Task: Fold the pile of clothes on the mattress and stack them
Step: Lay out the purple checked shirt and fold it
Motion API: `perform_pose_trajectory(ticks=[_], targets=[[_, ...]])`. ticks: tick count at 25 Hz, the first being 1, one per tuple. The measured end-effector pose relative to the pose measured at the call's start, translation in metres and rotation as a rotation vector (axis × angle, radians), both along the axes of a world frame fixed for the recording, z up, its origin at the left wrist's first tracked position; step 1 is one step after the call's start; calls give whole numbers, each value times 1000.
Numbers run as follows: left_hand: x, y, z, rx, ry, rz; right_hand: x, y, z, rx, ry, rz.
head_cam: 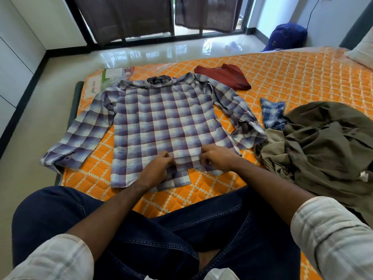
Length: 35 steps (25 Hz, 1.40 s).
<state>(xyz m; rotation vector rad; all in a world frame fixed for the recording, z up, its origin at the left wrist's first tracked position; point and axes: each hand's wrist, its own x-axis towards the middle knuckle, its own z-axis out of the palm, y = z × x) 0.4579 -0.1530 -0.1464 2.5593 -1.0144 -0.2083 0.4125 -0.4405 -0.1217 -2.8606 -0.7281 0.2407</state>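
A purple-and-white checked shirt point(161, 122) lies flat, back up, on the orange quilted mattress point(292, 73), its sleeves spread to both sides. My left hand point(159, 168) and my right hand point(218, 160) both pinch the fabric near the shirt's lower hem, close together. A folded dark red garment point(224, 76) lies beyond the collar. To the right sits a heap of olive-green clothes point(323, 142) with a blue checked piece point(272, 112) sticking out.
My crossed legs in dark jeans point(161, 229) fill the near edge. The mattress's left edge drops to a glossy tiled floor point(141, 51). A blue bag point(286, 37) stands on the floor at the back right, and a pillow point(361, 49) lies at far right.
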Motion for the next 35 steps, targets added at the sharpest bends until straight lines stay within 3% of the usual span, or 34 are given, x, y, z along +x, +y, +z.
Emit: perform_pose_trajectory(ticks=[2, 6, 8, 12, 14, 20, 26, 29, 32, 35], targets=[[-2, 0, -5, -19, -20, 69, -6, -3, -2, -102, -26, 114], [-3, -1, -3, -37, 25, 72, -15, -1, -12, -262, -62, 67], [-2, -1, -1, -44, 32, 18, -12, 3, -11, -147, -17, -13], [-3, 0, 0, 42, -7, -77, 10, 0, -5, 282, 265, -391], [-3, -3, 3, 87, -14, -78, 18, -3, -10, 358, 277, -464], [2, -41, 5, 113, -210, -38, 28, -9, -8, 476, 193, -502], [15, -85, 6, 232, -407, -109, 39, -14, -6, 498, 280, -439], [24, -91, 4, 219, -474, -110, 44, -23, -5, 562, 418, -398], [30, -87, 0, 116, -395, -54, 43, -27, -9, 610, 427, -379], [35, -82, -5, 29, -170, 1, 44, -28, -19, 624, 337, -372]])
